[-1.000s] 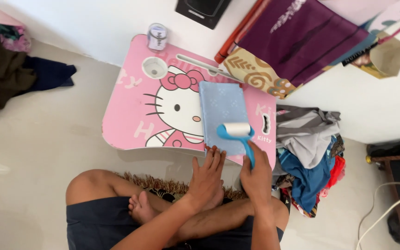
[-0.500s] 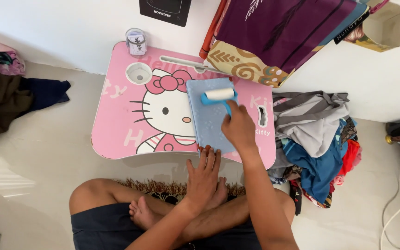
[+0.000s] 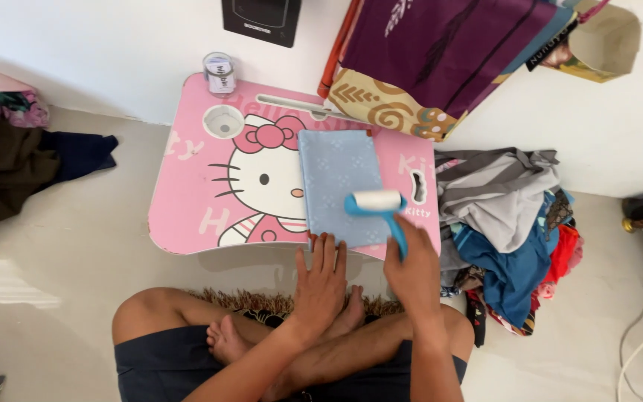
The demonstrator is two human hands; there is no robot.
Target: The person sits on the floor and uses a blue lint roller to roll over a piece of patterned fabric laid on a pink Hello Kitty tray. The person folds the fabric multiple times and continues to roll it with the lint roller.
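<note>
Folded pale-blue patterned cloth (image 3: 338,186) lies flat just ahead of both our hands, spread on the pink cartoon-cat lap table (image 3: 187,201) so that it has a firm, level backing. We sit cross-legged on a brown fringed mat (image 3: 262,301) right under our wrists, which keeps the low table within easy reach. A heap of grey, blue and red clothes (image 3: 507,223) sits on the floor off to the side of our right hand, close enough to reach without getting up.

Our left hand (image 3: 320,286) rests palm down with fingers spread, the fingertips touching the near edge of the cloth, seemingly pinning it so it cannot slide. Our right hand (image 3: 413,272) is wrapped in a fist around the blue handle of the white-drum lint roller (image 3: 377,202); the drum lies crosswise on the cloth's near right part, so its whole width meets the fabric.

Beyond the hands, at the table's far corner, a round cup recess (image 3: 223,121) is empty, and a small clear jar with a label (image 3: 220,73) stands behind it, well apart from the work.
</note>
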